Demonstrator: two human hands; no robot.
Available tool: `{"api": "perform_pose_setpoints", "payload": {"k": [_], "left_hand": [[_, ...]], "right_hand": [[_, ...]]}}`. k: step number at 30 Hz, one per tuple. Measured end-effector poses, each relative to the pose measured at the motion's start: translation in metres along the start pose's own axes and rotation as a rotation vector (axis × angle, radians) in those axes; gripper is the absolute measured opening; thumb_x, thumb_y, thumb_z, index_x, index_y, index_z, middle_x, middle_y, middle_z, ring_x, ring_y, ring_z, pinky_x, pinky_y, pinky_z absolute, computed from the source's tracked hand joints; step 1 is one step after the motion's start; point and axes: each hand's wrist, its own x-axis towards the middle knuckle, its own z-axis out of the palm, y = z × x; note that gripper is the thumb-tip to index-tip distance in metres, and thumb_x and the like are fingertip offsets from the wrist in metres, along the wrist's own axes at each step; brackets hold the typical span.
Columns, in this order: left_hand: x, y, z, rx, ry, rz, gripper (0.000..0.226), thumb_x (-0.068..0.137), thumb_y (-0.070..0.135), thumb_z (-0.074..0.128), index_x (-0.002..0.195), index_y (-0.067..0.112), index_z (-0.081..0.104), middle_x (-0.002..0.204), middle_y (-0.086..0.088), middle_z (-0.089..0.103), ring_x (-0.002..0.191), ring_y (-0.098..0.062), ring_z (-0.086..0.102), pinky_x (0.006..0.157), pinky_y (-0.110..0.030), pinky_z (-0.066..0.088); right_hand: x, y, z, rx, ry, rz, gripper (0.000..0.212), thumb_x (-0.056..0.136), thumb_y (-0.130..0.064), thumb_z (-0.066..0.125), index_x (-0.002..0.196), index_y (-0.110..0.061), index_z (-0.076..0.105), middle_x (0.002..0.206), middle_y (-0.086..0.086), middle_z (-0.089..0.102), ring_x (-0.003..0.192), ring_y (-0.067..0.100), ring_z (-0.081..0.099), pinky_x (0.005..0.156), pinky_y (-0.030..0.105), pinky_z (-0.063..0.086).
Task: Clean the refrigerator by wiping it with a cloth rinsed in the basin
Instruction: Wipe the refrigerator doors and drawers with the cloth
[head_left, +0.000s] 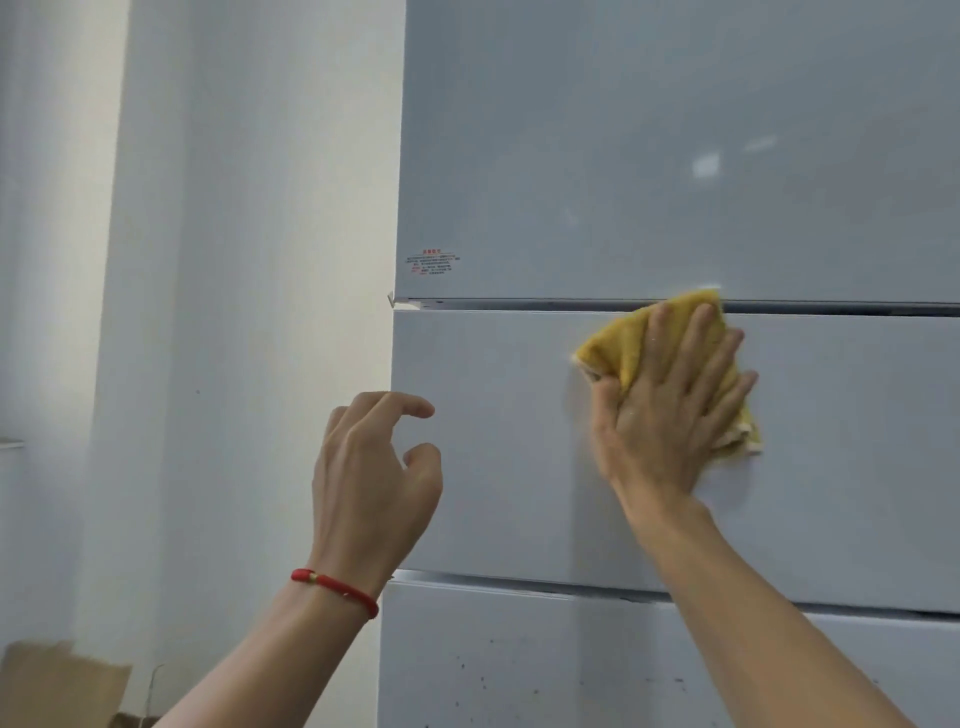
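Right hand (670, 410), centre right of the frame: fingers straight and spread, palm flat, pressing the yellow cloth (623, 348) against the middle drawer front (519, 467) of the refrigerator (623, 130); upper corner of the cloth overlapping the dark gap (519, 304) beneath the upper door. Left hand (369, 467), lower centre left: fingers loosely curled, holding nothing, hovering just beside the left edge of the same drawer front. Basin not in view. Probable risks: cloth corner catching in the gap during an upward stroke, dragging grime out of it or bunching the fabric; cloth slipping from under the open palm, held by pressure alone, not by a grip; wet streaks remaining on the glossy panel if wiped with excess water; printed red label (434, 264), at the lower left corner of the upper door, possibly lifting or smearing under hard rubbing; dark specks on the lower drawer front (493, 665) probably spreading if wiped without rinsing. Materials: cloth soft, looped, terry-like, crumpled, with pale hem edges; panels flat, rectangular, smooth, pale grey, reflective; small peeling film tab at the left end of the gap; red cord bracelet (337, 590) with a small gold bead on the left wrist; white matte wall (234, 208) at left; brown cardboard-like piece (57, 680) at lower left.
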Motion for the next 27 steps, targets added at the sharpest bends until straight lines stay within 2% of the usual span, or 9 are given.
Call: {"api": "perform_pose_setpoints", "payload": {"k": [5, 9, 12, 15, 17, 20, 22, 24, 27], "left_hand": [[0.002, -0.012, -0.013, 0.017, -0.014, -0.048, 0.039, 0.079, 0.001, 0.064, 0.111, 0.022, 0.070, 0.113, 0.010, 0.064, 0.103, -0.019, 0.055, 0.082, -0.034, 0.047], [0.032, -0.008, -0.013, 0.009, -0.018, -0.025, 0.040, 0.084, 0.002, 0.061, 0.120, 0.018, 0.068, 0.118, 0.004, 0.065, 0.105, -0.020, 0.057, 0.089, -0.034, 0.048], [0.079, 0.001, -0.004, -0.011, -0.054, -0.047, 0.045, 0.093, 0.010, 0.058, 0.138, 0.014, 0.058, 0.134, -0.004, 0.059, 0.121, -0.026, 0.054, 0.104, -0.036, 0.045], [0.118, 0.009, 0.001, 0.011, -0.101, -0.100, 0.049, 0.098, 0.014, 0.053, 0.147, 0.011, 0.048, 0.139, -0.011, 0.053, 0.127, -0.032, 0.050, 0.107, -0.038, 0.041], [0.136, 0.009, 0.005, 0.023, -0.124, -0.123, 0.043, 0.097, 0.013, 0.052, 0.140, 0.009, 0.054, 0.135, -0.010, 0.058, 0.124, -0.031, 0.053, 0.101, -0.035, 0.042], [0.156, 0.006, 0.011, -0.247, -0.199, -0.268, 0.024, 0.094, 0.019, 0.056, 0.112, 0.016, 0.070, 0.112, 0.002, 0.073, 0.104, -0.022, 0.068, 0.092, -0.031, 0.055], [0.164, 0.006, 0.016, -0.434, -0.208, -0.373, 0.011, 0.098, 0.022, 0.061, 0.096, 0.018, 0.072, 0.098, 0.002, 0.075, 0.086, -0.016, 0.072, 0.075, -0.026, 0.058], [0.170, 0.008, 0.019, -0.515, -0.173, -0.440, 0.018, 0.101, 0.023, 0.063, 0.086, 0.016, 0.071, 0.091, 0.001, 0.075, 0.072, -0.014, 0.071, 0.064, -0.023, 0.056], [0.169, 0.015, 0.024, -0.555, -0.128, -0.512, 0.025, 0.101, 0.025, 0.060, 0.084, 0.008, 0.067, 0.083, -0.001, 0.070, 0.064, -0.018, 0.068, 0.062, -0.027, 0.055]], "right_hand": [[-0.002, -0.093, 0.014, 0.036, -0.056, -0.552, 0.076, 0.095, -0.056, 0.040, 0.163, -0.024, 0.026, 0.173, 0.008, 0.012, 0.159, 0.039, 0.006, 0.124, 0.066, 0.004], [0.011, -0.114, 0.018, 0.069, -0.035, -0.712, 0.064, 0.099, -0.052, 0.046, 0.154, -0.018, 0.045, 0.163, 0.007, 0.035, 0.153, 0.034, 0.028, 0.123, 0.062, 0.015], [0.016, -0.093, 0.015, 0.100, 0.048, -0.792, 0.060, 0.101, -0.050, 0.049, 0.152, -0.018, 0.049, 0.153, 0.006, 0.048, 0.143, 0.034, 0.042, 0.123, 0.058, 0.021], [0.025, -0.059, 0.007, 0.120, 0.112, -0.780, 0.062, 0.098, -0.048, 0.055, 0.150, -0.016, 0.051, 0.148, 0.007, 0.053, 0.138, 0.036, 0.047, 0.121, 0.060, 0.024], [0.033, -0.033, 0.003, 0.150, 0.148, -0.722, 0.060, 0.096, -0.047, 0.055, 0.146, -0.012, 0.055, 0.145, 0.011, 0.055, 0.136, 0.039, 0.049, 0.118, 0.063, 0.026], [0.038, 0.011, -0.001, 0.209, 0.174, -0.587, 0.059, 0.097, -0.042, 0.053, 0.142, -0.005, 0.056, 0.141, 0.019, 0.053, 0.134, 0.045, 0.047, 0.116, 0.068, 0.025], [0.037, 0.032, -0.005, 0.201, 0.178, -0.510, 0.059, 0.100, -0.042, 0.049, 0.143, -0.002, 0.053, 0.142, 0.022, 0.050, 0.138, 0.046, 0.044, 0.116, 0.068, 0.023], [0.037, 0.041, -0.006, 0.199, 0.178, -0.477, 0.060, 0.101, -0.042, 0.048, 0.145, -0.002, 0.051, 0.144, 0.022, 0.048, 0.142, 0.045, 0.040, 0.117, 0.067, 0.022], [0.036, 0.045, -0.008, 0.187, 0.188, -0.469, 0.060, 0.102, -0.041, 0.050, 0.146, -0.001, 0.050, 0.146, 0.024, 0.045, 0.144, 0.044, 0.037, 0.118, 0.066, 0.021]]}}
